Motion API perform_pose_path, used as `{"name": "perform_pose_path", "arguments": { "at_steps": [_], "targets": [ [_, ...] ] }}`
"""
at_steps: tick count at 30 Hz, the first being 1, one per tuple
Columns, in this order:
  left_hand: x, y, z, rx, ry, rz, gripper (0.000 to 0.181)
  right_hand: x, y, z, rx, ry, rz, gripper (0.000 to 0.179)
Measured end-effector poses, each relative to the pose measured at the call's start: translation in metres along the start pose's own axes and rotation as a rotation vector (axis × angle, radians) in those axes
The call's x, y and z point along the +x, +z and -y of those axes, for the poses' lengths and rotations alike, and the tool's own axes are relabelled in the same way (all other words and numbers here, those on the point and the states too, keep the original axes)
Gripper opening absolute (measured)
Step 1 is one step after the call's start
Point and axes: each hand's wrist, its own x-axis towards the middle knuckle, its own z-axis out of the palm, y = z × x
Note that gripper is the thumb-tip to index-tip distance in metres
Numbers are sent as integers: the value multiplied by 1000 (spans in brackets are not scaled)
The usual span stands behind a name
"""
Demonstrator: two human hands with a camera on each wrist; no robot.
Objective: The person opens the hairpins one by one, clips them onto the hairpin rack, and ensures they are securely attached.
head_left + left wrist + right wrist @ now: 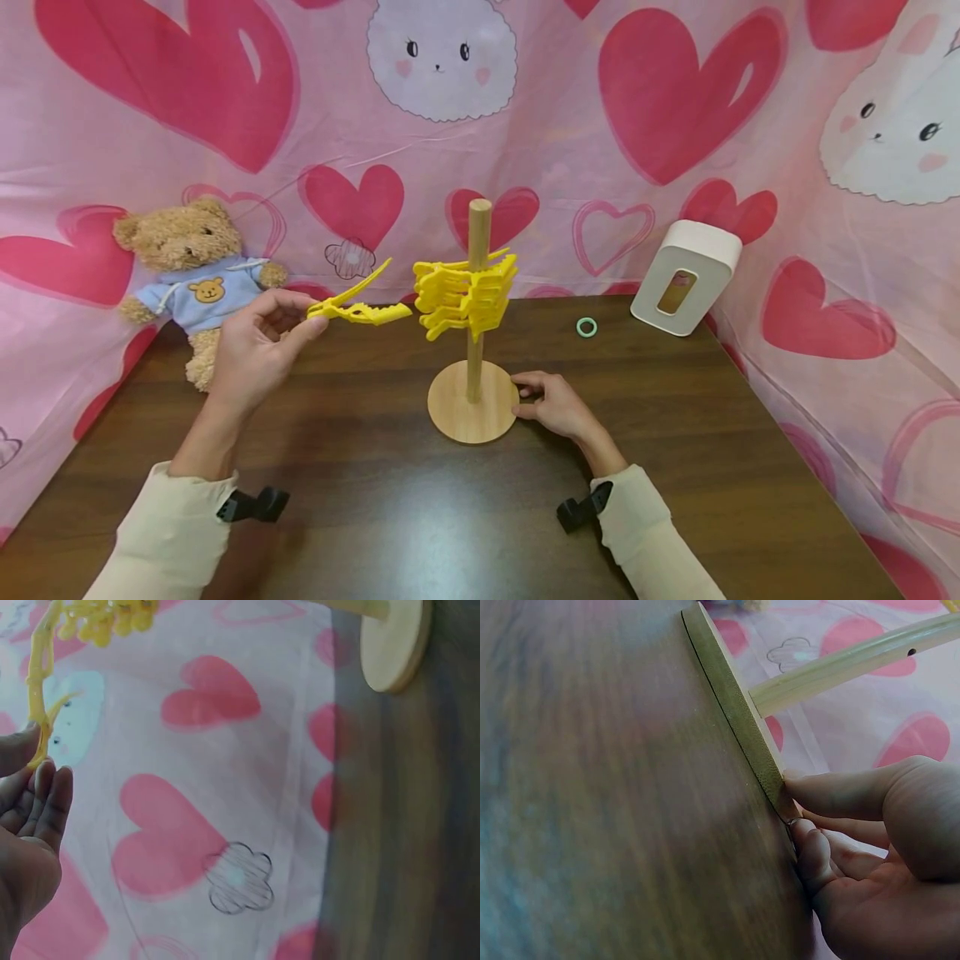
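Note:
My left hand pinches a yellow alligator hair clip at its handle end, its toothed jaws spread apart and pointing toward the post. In the left wrist view the clip stands up from between thumb and fingers. A wooden stand with a round base stands upright on the table. Several more yellow hair clips hang bunched around its post, roughly midway up. At the base's right edge, my right hand grips the rim; in the right wrist view its thumb lies over the base's edge.
A teddy bear in a blue shirt sits at the back left. On the right, a tilted white box with an oval opening leans near the curtain, with a small green ring beside it. A heart-patterned curtain surrounds the dark wooden table.

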Motion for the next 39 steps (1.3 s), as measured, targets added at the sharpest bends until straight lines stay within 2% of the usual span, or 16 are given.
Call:
{"name": "perform_pose_path", "arguments": {
  "at_steps": [5,11,17,27,33,39],
  "targets": [
    [6,4,-14,-31,21,-10,18,0,0,0,-1,-5,-1,47],
    [13,14,-39,27,77,64,17,0,-1,1,6,-9,7,47],
    [23,29,-58,57,114,94,14,0,-1,0,15,-6,8,46],
    [28,46,-67,90,169,128,14,1,-2,0,19,-13,7,46],
    [35,52,-70,70,208,158,15,0,-2,0,14,-20,2,46],
    [38,58,-72,76,215,173,15,-1,-1,-1,9,-18,6,46]
  ]
}}
